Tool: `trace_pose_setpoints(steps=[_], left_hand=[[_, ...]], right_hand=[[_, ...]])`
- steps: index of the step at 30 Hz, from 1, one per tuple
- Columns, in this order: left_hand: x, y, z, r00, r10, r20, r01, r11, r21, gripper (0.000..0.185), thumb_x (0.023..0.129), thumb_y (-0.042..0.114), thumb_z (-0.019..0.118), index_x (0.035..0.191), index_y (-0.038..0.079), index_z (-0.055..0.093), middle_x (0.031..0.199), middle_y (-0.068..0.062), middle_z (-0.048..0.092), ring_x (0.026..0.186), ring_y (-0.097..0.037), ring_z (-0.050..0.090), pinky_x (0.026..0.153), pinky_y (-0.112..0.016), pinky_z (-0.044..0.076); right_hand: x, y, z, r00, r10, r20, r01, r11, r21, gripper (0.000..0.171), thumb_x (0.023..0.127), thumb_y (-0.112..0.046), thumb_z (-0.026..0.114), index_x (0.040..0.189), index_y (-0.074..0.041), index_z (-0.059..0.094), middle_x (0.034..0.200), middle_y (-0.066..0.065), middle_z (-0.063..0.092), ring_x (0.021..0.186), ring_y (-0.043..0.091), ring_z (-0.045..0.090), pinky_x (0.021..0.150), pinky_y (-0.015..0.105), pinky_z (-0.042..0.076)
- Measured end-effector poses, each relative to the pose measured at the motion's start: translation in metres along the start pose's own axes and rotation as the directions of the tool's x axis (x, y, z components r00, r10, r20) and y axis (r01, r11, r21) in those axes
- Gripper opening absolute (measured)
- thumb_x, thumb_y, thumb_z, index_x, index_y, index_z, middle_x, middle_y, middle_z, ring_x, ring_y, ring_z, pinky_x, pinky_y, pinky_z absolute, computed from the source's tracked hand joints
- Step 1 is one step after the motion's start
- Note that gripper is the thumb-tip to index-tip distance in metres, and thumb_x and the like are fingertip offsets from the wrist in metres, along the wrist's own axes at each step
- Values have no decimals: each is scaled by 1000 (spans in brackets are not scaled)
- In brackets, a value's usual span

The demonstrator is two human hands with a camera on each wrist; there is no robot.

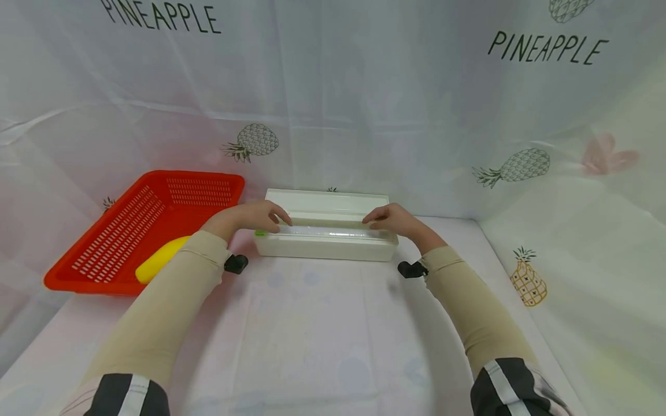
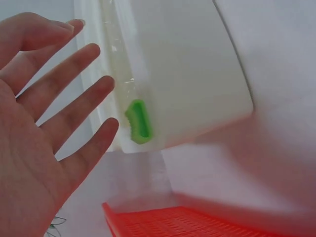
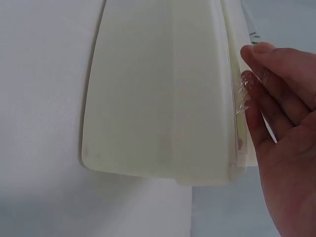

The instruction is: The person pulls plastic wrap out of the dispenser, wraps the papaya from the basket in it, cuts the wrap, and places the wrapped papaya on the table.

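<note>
A long white cling film dispenser (image 1: 328,249) stands on the table, its lid (image 1: 328,205) raised at the back. A strip of clear cling film (image 1: 325,231) lies along its front top edge. The green slide cutter (image 2: 140,122) sits at the left end. My left hand (image 1: 256,216) is over that end, its fingers spread and fairly straight, with nothing between them in the left wrist view. At the other end, my right hand (image 1: 390,220) pinches a lifted, crinkled edge of the cling film (image 3: 242,96), thumb and forefinger tips together.
To the left stands a red perforated basket (image 1: 111,231) with a yellow object (image 1: 161,259) in it, partly hidden behind the left sleeve. A white curtain (image 1: 333,86) printed with pineapples hangs close behind the dispenser. The white-covered table (image 1: 312,329) extends in front.
</note>
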State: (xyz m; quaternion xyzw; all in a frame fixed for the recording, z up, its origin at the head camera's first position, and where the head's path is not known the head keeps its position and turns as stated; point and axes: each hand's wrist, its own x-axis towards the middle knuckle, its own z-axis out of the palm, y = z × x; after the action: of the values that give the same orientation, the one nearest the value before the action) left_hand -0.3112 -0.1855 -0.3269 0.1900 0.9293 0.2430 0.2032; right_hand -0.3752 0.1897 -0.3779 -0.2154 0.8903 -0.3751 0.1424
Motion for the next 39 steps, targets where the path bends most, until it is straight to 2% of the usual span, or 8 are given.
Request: trace_pose_setpoints(steps=[9,12,15,20,25,30,35,39], left_hand=[[3,-10,2,1000,-11,-12,10,1000,-17,36,90,10,55,124,12,67,133,-17,54,120,-35,49,98,-51,45],[7,-12,2,1000,-23,-14,23,1000,-2,34,91,11,53,121,12,69,133,-17,55,119,-35,48,100,-53,42],[9,-12,2,999,-34,-9,34,999,23,35,91,11,51,120,10,70,132,-18,56,118,-35,48,101,-53,41],[9,-15,0,999,-38,3,38,998,49,36,92,12,51,123,5,68,132,-21,55,117,-36,48,101,-52,41],[6,-20,-4,1000,-19,-7,18,999,-30,36,95,12,51,127,3,64,136,-22,49,122,-38,43,104,-56,36],[2,-23,-8,999,29,-24,-30,996,-86,37,94,14,54,129,6,62,139,-20,48,128,-39,39,106,-58,32],[0,-25,-9,992,118,-50,-125,981,-151,38,93,12,56,130,3,60,138,-21,50,127,-41,42,104,-55,38],[-1,-27,-8,993,105,-62,-117,965,-237,37,94,10,57,130,3,59,139,-19,48,128,-40,44,103,-51,41]], right_hand=[[-3,5,0,1000,0,16,-2,986,166,25,92,-9,67,117,-10,71,125,5,64,121,24,53,102,41,42],[-4,5,1,1000,9,8,-10,983,186,25,92,-9,67,117,-10,71,125,4,63,120,23,54,102,40,43],[-6,4,1,1000,22,4,-22,984,174,25,92,-9,68,116,-11,72,125,4,63,120,23,54,101,40,43],[-6,3,-1,999,45,2,-45,994,97,24,91,-14,69,114,-16,74,127,2,62,123,23,50,102,44,41],[-6,1,-5,999,53,11,-54,996,75,23,90,-16,70,112,-15,74,126,3,63,125,24,49,105,47,38],[-9,-2,-7,998,54,16,-56,993,102,24,90,-17,71,114,-13,73,122,3,66,120,22,55,103,43,42],[-13,-7,-9,999,31,13,-33,992,123,26,89,-16,72,114,-9,73,119,5,67,115,22,58,98,40,46],[-14,-9,-9,1000,21,7,-22,990,141,25,90,-16,72,114,-10,73,117,4,68,114,21,59,97,38,47]])
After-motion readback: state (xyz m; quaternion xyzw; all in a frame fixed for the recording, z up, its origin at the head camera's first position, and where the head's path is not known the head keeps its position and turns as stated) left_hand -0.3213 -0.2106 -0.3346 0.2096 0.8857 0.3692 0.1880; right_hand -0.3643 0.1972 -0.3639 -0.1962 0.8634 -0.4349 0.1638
